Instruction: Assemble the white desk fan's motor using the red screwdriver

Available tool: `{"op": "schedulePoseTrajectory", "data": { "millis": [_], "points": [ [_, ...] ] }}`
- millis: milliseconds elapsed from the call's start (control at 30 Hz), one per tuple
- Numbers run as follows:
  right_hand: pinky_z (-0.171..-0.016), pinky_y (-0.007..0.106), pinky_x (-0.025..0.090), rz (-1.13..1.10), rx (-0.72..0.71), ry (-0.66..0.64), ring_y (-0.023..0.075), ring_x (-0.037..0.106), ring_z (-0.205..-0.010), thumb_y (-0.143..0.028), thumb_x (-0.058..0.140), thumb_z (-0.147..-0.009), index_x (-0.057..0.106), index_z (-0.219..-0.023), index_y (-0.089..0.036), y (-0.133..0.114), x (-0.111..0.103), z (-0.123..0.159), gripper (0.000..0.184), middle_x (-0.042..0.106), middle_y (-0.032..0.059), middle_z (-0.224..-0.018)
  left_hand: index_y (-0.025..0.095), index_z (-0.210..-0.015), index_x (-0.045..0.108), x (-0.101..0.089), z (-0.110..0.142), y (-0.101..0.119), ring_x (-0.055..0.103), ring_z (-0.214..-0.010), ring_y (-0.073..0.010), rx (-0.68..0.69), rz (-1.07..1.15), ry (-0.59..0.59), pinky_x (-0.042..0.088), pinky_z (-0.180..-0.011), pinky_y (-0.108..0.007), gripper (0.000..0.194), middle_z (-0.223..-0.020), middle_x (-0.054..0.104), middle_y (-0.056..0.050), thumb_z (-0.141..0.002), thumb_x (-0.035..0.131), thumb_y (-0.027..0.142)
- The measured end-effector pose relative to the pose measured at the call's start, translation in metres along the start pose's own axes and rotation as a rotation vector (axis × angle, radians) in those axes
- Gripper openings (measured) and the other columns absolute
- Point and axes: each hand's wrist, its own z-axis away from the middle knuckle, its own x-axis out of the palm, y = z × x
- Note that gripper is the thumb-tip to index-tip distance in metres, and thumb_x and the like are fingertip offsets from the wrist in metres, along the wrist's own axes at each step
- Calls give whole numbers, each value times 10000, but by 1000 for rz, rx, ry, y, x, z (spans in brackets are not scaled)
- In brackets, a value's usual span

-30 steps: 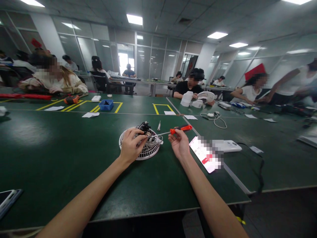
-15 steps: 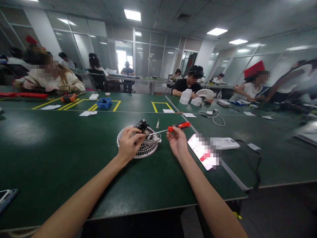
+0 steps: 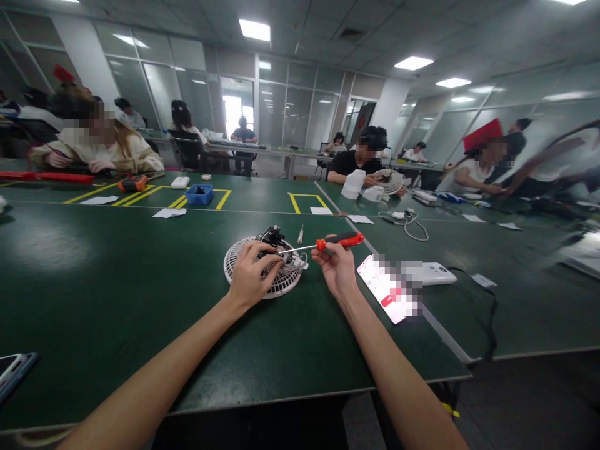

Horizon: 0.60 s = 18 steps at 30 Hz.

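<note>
Filling the foreground, a dark green, flat-topped worktable (image 3: 117,300): near edge well apart from the work, the widest open room to the left.
Fan grille: a round, white, slotted plastic grille (image 3: 282,288), lying on the table ahead of the person.
Phone: a slim, lit white phone (image 3: 380,289), lying right of the grille, crowding that side.
Left hand: the left hand (image 3: 250,275) is nearer, over the grille, pinching a black, blocky motor assembly (image 3: 274,235); the exact piece is hidden.
Right hand: the right hand (image 3: 338,269), apart from the grille, grasps a red-and-black-handled metal screwdriver (image 3: 340,241).
Screwdriver axis: running leftward, dipping slightly, from right fingers to left fingertips.
Tip: at the assembly; whether seated, I cannot tell.
</note>
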Motion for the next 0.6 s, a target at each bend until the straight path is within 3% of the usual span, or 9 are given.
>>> {"op": "schedulePoseTrajectory", "data": {
  "millis": [200,600],
  "points": [
    [-482,200,541,-37,4,121,121,639,-486,-204,674,-631,583,-829,-221,-5,-6,-5,218,667,-48,-596,230,-922,722,-2,-2,1,605,-1064,-259,-48,-6,74,552,-938,-494,39,-1041,686,-70,-890,701,223],
    [-461,199,519,29,14,77,121,624,-475,-209,681,-611,579,-833,-216,-1,-7,-5,245,668,-41,-605,213,-926,718,1,1,-4,606,-1046,-248,-38,9,70,543,-928,-467,43,-1026,680,-71,-891,692,215]
  ]
}}
